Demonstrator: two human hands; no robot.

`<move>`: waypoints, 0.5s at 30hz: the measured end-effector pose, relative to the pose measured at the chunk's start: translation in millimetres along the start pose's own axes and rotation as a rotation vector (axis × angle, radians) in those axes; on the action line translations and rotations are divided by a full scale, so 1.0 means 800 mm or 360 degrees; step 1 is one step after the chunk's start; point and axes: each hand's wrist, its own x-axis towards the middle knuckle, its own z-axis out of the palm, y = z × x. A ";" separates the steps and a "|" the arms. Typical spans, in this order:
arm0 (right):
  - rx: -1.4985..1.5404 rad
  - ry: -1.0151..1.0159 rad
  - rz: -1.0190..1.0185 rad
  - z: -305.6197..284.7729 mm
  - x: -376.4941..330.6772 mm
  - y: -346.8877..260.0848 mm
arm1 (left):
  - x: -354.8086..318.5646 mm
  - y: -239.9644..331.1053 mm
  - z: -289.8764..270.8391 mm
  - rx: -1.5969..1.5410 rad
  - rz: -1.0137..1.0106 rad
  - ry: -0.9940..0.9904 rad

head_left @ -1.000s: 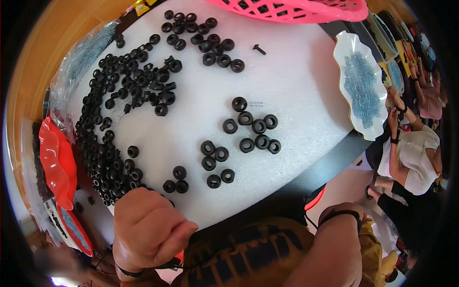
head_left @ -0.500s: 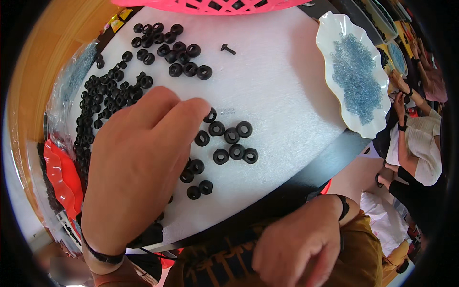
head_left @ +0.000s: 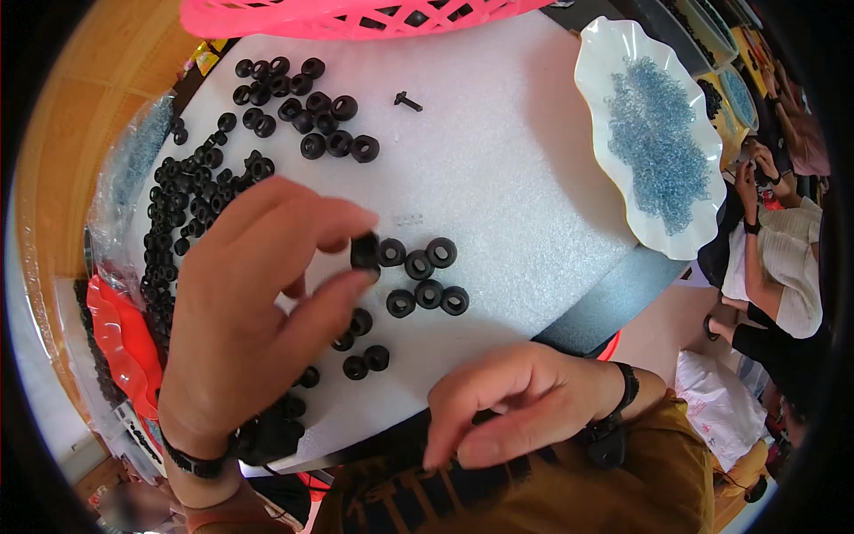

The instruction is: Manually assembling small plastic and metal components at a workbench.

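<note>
My left hand (head_left: pixel 258 303) reaches over the white foam-covered table from the lower left, its thumb and index finger closed around a small black ring-shaped part (head_left: pixel 363 253) seen edge-on. Just right of those fingertips, several similar black rings (head_left: pixel 419 265) lie loosely grouped. A few more black rings (head_left: pixel 366 360) lie nearer to me, beside the left thumb. My right hand (head_left: pixel 520 405) hovers at the table's near edge with its fingers curled and the thumb close to them. Whatever it may hold is hidden.
A large heap of black parts (head_left: pixel 182 191) covers the left side. A black bolt-shaped piece (head_left: pixel 408 101) lies farther back. A white wavy dish (head_left: pixel 592 71) holds clear bluish bits. A pink basket (head_left: pixel 294 22) stands at the far edge, red trays (head_left: pixel 124 343) at left. Other people sit at right.
My left thumb and index finger have come into view around a black ring. My right hand has moved up and left toward the table edge and turned. The view has shifted slightly.
</note>
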 end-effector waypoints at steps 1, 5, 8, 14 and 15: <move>-0.0002 -0.0001 -0.0006 0.000 0.000 -0.001 | -0.005 0.005 -0.002 -0.0192 0.0016 -0.0009; 0.0223 0.0223 0.0034 0.002 0.004 0.000 | -0.024 0.016 -0.004 -0.0725 -0.0002 -0.0083; 0.0476 0.0358 -0.0252 0.009 0.010 0.012 | -0.034 0.021 0.001 -0.0790 0.0029 -0.0104; 0.0433 0.0442 -0.0303 0.017 0.011 0.012 | -0.047 0.027 0.016 -0.0800 0.0121 -0.0074; 0.0429 0.0442 -0.0305 0.017 0.011 0.011 | -0.050 0.027 0.018 -0.0871 0.0109 -0.0075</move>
